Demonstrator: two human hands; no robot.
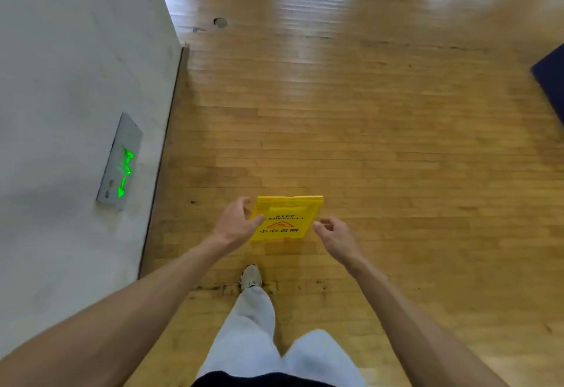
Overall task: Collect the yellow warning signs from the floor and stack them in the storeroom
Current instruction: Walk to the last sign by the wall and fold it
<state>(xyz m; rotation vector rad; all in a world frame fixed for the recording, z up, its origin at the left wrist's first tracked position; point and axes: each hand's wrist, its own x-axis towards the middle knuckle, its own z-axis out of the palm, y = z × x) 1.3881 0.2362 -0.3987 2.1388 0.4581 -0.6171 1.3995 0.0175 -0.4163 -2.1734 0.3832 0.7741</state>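
Nearest: light grey trousers (253, 334), one pale shoe (251, 276) stepped forward on the wooden floor (396, 173). Both bare forearms reach out ahead.

Left hand (235, 223): fingers spread and curved, thumb tip at the left edge of the yellow warning sign (285, 218); cannot tell whether it actually touches. Nothing gripped.

Right hand (334, 234): fingers loosely curled, unclosed, just beside the sign's right edge, holding nothing.

Sign stands between the two hands, just beyond the shoe, close to the wall side. Face reads "STEP CAREFULLY", red triangle, red Chinese characters below. Handle slot along its top.

Left: pale wall (76, 81) with a low exit indicator (120, 162), green arrows lit.

Farther: round floor fitting (220, 22) near the wall corner. Dark blue object (549, 81) at right edge, unidentified.
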